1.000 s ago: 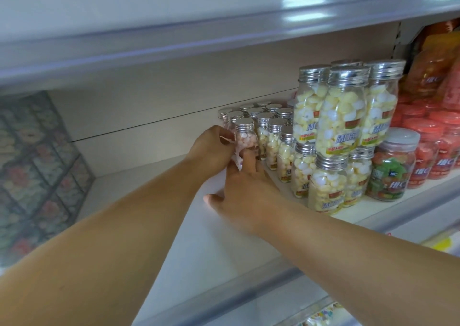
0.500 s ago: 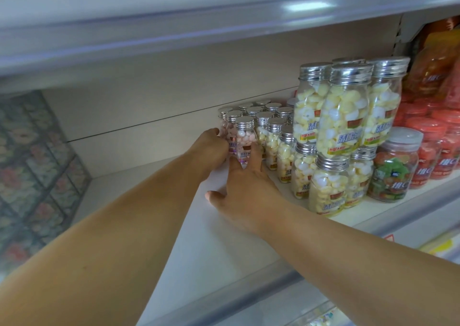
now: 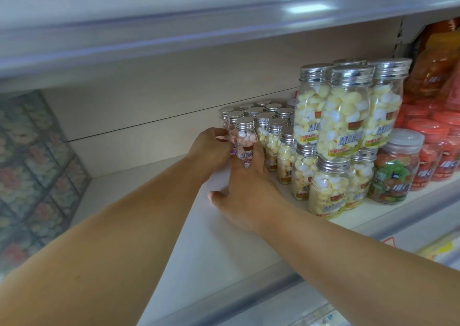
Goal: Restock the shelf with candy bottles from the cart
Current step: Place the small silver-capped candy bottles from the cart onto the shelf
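— Pink candy bottle (image 3: pixel 244 141)?
— Upright on the white shelf (image 3: pixel 159 228), at the left front corner of the block of small silver-capped bottles (image 3: pixel 261 116). Touching the yellow-candy bottle (image 3: pixel 262 136) just to its right.

— Left hand (image 3: pixel 211 149)?
— Pressed against the pink candy bottle's left side, fingers curled around toward its back. Grasping it, as far as visible.

— Right hand (image 3: pixel 245 189)?
— In front of the pink candy bottle, low down. Two fingers (image 3: pixel 256 159) raised along its lower front and right side, touching the label. Thumb (image 3: pixel 216 196) spread out to the left, resting on the shelf. Not clenched; more a steadying touch than a full grip, so holding the bottle between both hands.

— Right of the pink candy bottle?
— Rows of small bottles with yellow and white candy, then large jars (image 3: pixel 343 116) of the same candy stacked on smaller ones (image 3: pixel 328 189). Farther right, a clear-lidded jar of green and orange candy (image 3: pixel 393 174), then red-capped jars (image 3: pixel 433 151).

— Left of the pink candy bottle?
— Bare white shelf, running to a floral patterned panel (image 3: pixel 34 166) at the end.

— Above?
— Front lip of the next shelf up (image 3: pixel 174 34), pale and glossy.
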Motion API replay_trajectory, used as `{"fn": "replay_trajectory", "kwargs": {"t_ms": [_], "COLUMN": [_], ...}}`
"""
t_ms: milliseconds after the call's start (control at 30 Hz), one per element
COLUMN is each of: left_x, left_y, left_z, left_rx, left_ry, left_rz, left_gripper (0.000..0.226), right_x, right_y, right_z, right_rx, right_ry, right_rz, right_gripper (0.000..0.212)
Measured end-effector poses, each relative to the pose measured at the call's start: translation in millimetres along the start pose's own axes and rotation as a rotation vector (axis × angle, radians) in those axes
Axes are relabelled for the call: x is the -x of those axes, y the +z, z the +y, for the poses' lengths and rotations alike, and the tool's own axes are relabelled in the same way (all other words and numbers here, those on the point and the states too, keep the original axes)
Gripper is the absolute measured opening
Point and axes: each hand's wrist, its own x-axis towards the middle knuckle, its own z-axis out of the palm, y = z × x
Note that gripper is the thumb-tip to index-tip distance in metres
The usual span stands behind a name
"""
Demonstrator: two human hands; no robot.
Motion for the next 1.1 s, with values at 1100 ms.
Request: {"fn": "replay_trajectory", "kwargs": {"t_ms": [1100], "left_x": [-24.8], "left_y": [-13.9], "left_z": [23.8], "left_rx": [-0.383], "left_ry": [0.356], "left_rz": [0.084], "left_gripper": [0.037], "right_x": [-1.2], "right_y": [5.3], "right_z": [2.7], "right_rx": [-0.004], "right_ry": [-0.002], "right_rz": [0.061], "right_gripper": [0.077]}}
